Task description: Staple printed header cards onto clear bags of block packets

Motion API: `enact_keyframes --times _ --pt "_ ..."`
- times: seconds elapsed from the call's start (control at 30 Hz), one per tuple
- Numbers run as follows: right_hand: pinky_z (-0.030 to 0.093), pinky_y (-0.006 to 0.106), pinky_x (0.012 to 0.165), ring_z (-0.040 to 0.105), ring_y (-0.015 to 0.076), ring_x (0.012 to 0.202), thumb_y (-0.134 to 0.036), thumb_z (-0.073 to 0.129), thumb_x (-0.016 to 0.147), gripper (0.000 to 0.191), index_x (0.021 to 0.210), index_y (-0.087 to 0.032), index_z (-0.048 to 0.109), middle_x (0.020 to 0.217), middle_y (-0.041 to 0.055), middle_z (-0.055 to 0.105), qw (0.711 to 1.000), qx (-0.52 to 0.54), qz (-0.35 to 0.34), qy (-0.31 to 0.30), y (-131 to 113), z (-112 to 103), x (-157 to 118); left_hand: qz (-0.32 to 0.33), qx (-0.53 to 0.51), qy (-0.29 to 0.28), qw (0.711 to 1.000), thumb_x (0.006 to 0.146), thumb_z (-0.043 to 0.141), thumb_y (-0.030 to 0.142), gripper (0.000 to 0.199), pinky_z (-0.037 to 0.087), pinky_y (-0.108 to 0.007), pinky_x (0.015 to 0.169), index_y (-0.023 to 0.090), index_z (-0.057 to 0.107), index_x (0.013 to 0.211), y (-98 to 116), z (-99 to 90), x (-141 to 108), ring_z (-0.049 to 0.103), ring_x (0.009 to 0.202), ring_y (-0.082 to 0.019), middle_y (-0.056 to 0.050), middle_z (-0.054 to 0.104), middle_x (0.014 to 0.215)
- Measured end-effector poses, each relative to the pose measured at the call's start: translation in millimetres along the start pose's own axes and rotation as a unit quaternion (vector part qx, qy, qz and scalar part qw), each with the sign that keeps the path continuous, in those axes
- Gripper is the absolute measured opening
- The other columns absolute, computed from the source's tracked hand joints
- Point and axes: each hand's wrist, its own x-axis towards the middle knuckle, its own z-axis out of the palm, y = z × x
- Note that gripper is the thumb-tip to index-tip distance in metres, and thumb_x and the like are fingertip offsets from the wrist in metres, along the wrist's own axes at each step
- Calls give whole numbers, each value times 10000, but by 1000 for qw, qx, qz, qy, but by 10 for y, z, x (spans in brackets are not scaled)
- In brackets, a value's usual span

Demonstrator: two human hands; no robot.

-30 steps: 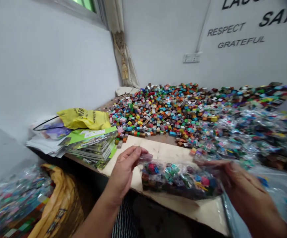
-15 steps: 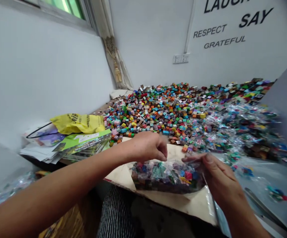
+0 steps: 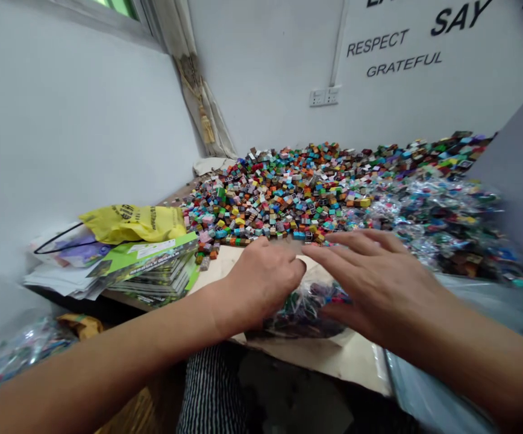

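Observation:
A clear plastic bag (image 3: 309, 307) filled with small colourful pieces lies on a pale board (image 3: 316, 360) in front of me. My left hand (image 3: 270, 277) is closed over the bag's left part, its fingers curled; what they hold, if anything, is hidden. My right hand (image 3: 370, 277) reaches over the bag's right side with fingers stretched out, the thumb low against the bag. Behind both hands spreads a large heap of small multicoloured toy blocks (image 3: 266, 199).
Small clear packets of pieces (image 3: 415, 211) lie piled on the right. At left are a stack of green booklets (image 3: 162, 271) and a yellow bag (image 3: 132, 223). Flat clear plastic bags (image 3: 424, 392) rest by my right forearm. A wall socket (image 3: 325, 96) is behind the heap.
My right hand has moved left and up from the bag's right end to over it, its fingers spreading out. My left hand has shifted slightly left and down. The view has tilted slightly.

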Motion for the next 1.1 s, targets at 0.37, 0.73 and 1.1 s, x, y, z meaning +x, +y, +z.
enact_keyframes --times 0.37,0.73,1.1 --pt "181 329 622 496 134 526 -152 664 725 126 624 -218 629 579 -20 643 986 -68 -53 -142 36 283 312 -85 24 -92 992 720 762 382 221 339 -281 587 204 683 824 -32 -102 31 610 702 -227 -46 677 732" --pt "297 379 842 561 203 890 -245 549 922 114 923 -214 658 866 9 692 999 -50 11 -6 79 -43 -42 34 47 23 998 765 558 168 189 247 -313 579 205 590 583 -86 178 70 450 555 -176 -33 570 585" --pt "540 460 769 655 364 980 -435 742 686 617 1243 -202 615 1128 181 677 887 -14 380 -263 679 8 -2338 81 224 -19 971 896 428 154 290 310 -336 617 186 621 682 -28 73 53 519 644 -204 -41 601 657"
